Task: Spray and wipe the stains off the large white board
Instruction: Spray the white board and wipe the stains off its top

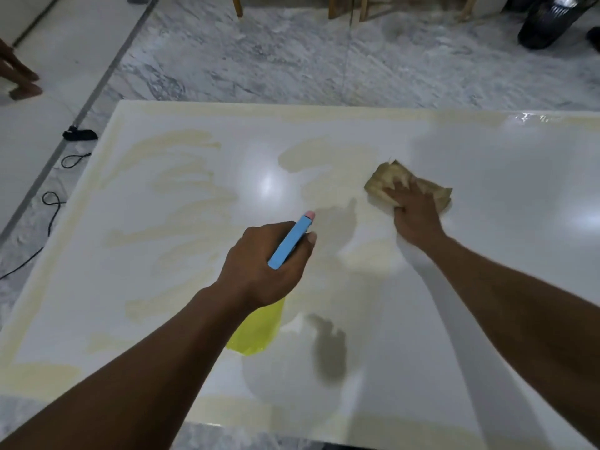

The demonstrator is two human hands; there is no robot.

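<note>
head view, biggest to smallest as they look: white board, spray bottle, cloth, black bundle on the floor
1. white board
2. spray bottle, though nearer the camera and partly hidden by the left hand
3. cloth
4. black bundle

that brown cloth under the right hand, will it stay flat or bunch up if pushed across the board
Probably floppy: the cloth lies creased and folded under the right hand, so it would likely bunch without flat pressure. It looks thin, so likely light. The white board is glossy with bright reflections, so it should slide easily.
</note>
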